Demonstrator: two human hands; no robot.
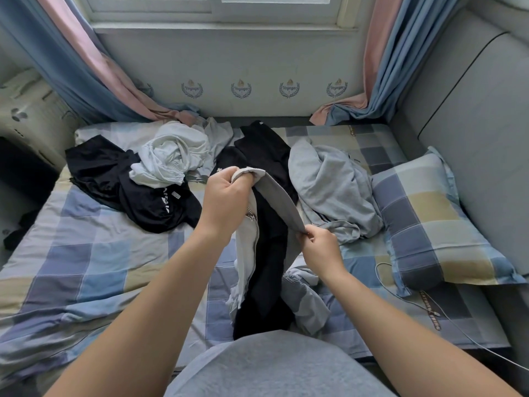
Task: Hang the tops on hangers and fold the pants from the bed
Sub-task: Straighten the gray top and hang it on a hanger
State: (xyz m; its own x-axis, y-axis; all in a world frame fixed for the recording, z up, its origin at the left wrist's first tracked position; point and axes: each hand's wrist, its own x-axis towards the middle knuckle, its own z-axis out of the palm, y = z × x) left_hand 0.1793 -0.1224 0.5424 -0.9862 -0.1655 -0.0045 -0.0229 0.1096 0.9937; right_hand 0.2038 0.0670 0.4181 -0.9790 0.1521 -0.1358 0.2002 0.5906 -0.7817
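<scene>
The left hand (226, 196) is fisted round one bunched end of a grey top (282, 202), lifted clear of the bed (86, 267), while the right hand (320, 247) pinches the same edge lower down and nearer the person. That held edge runs on a slant from far-left to near-right. The rest of the top hangs from it with its long axis pointing back toward the person, and the bottom end lies crumpled on the checked sheet just in front of them. A metal zip (254, 227) runs down the left side. Black cloth shows between the grey sides, though whether it is lining or another piece I cannot tell. Farther up the bed sits the heap: a black tee (143, 202) at the left with white lettering on a fold, too creased to read, and a small white tag beside it. A white top (171, 156) is twisted on its far edge, black pants (266, 147) stretch away toward the wall, and a pale grey garment (335, 181) is slumped at the right, touching the pillow (429, 224). A thin white cable (423, 305) trails over the sheet below the pillow, near some dark printing I cannot make out. Crests (241, 88) line the wall under the window – their banner seems to read "Voyager".
</scene>
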